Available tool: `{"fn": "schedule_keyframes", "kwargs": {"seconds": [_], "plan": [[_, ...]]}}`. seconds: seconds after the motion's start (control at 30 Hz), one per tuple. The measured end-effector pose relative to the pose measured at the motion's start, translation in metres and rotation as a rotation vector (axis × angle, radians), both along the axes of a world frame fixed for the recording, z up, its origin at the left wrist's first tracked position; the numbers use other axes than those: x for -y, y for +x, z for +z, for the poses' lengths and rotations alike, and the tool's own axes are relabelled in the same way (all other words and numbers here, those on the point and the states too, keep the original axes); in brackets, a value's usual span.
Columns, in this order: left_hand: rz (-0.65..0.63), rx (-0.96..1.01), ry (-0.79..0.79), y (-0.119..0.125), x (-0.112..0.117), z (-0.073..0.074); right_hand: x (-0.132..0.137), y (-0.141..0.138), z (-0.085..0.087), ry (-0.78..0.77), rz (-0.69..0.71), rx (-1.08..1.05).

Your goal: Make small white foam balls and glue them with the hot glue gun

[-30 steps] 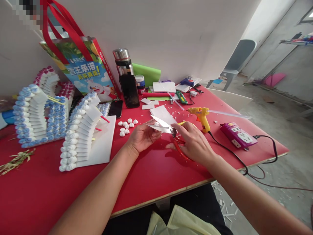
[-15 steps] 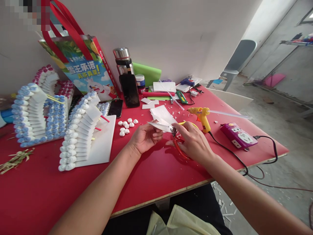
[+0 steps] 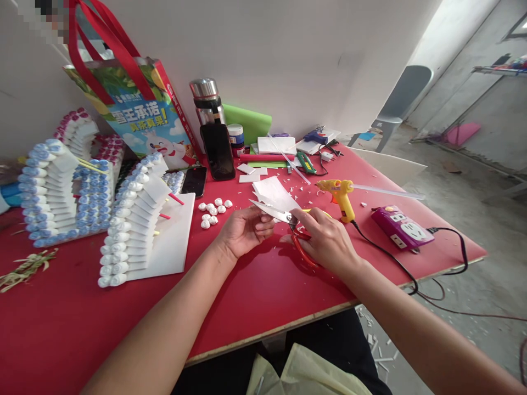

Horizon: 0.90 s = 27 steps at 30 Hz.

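My right hand (image 3: 329, 236) is closed around the red handles of a pair of scissors (image 3: 275, 213). Their silver blades point left and lie close together over the fingers of my left hand (image 3: 247, 230). That hand is curled in a pinch at the blades; whatever its fingertips hold is too small or hidden to make out. Just behind the blades lies a white sheet (image 3: 276, 193) with white scraps around it. Several small white rolled rosettes (image 3: 214, 209) sit on the red table (image 3: 247, 296), left of my left hand.
At left stand a white fan-shaped piece edged with rosettes (image 3: 119, 247) and a blue-and-white one (image 3: 45, 192). A yellow glue gun (image 3: 340, 197) and a purple power socket (image 3: 403, 227) trail cords at right. Behind are a phone (image 3: 218, 152), a steel flask (image 3: 206, 101) and a bag (image 3: 140, 115).
The scissor blades have closed a little over my left fingers. A small white bit seen at the fingertips before no longer shows. Both hands stay in nearly the same place.
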<state>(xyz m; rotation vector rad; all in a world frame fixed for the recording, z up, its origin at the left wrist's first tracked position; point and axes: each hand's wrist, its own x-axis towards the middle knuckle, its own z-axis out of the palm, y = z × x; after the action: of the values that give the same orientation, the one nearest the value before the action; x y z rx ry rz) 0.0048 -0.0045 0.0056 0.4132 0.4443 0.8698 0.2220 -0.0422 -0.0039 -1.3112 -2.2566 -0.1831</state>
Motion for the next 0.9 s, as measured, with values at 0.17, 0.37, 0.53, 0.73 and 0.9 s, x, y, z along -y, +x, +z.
{"fn": "schedule_keyframes", "kwargs": {"seconds": [0.17, 0.37, 0.53, 0.73, 0.9], "plan": [[-0.012, -0.016, -0.007, -0.0016, 0.0011, 0.0012, 0.0012, 0.0030, -0.0018, -0.037, 0.027, -0.058], [-0.016, -0.019, 0.090, 0.0001, 0.0036, 0.0053, -0.0025, 0.0056, -0.0009, -0.120, -0.048, -0.443], [0.046, -0.043, 0.125, -0.0006, 0.0028, 0.0051, -0.0059, 0.0093, 0.0001, -0.167, -0.141, -0.592], [0.095, -0.048, 0.069, -0.0014, 0.0009, 0.0045, -0.0051, 0.0082, -0.0007, -0.126, -0.109, -0.567], [0.121, -0.053, 0.063, -0.0019, 0.0014, 0.0038, -0.0040, 0.0075, -0.0016, -0.124, -0.106, -0.582]]}}
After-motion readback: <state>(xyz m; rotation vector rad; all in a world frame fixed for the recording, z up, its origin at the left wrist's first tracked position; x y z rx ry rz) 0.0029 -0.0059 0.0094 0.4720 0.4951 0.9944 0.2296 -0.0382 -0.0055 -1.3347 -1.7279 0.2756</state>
